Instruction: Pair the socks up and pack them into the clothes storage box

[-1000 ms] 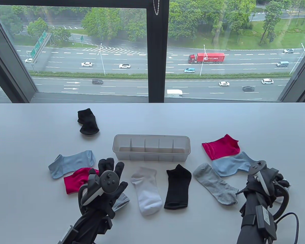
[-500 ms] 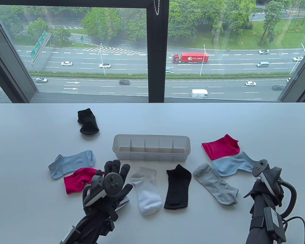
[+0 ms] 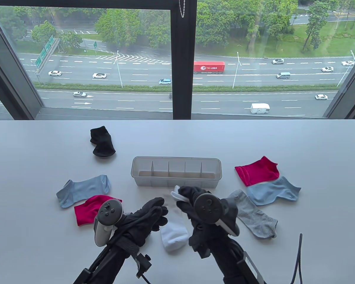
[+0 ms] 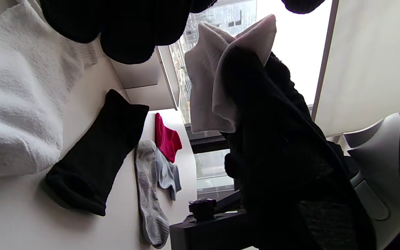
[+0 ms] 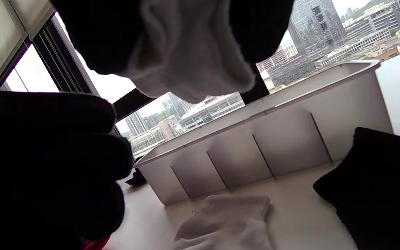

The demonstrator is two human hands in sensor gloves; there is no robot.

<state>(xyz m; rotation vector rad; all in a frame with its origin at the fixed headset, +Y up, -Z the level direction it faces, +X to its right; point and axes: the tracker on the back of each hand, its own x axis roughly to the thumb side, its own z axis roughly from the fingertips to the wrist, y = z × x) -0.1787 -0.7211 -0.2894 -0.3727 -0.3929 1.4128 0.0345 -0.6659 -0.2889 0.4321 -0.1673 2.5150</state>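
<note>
My right hand (image 3: 192, 196) pinches one white sock (image 4: 217, 76) above its mate (image 3: 173, 233); my left hand (image 3: 153, 213) hangs loosely curled, holding nothing. The storage box (image 3: 176, 161), at twelve o'clock, stands unfilled.

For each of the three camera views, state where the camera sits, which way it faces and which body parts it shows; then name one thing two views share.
Table view: above, facing table and window; left hand, right hand.
Left wrist view: low, facing right; right hand pinching a white sock.
Right wrist view: low, facing the storage box; fingers.
Shared: the held white sock appears in both wrist views.
</note>
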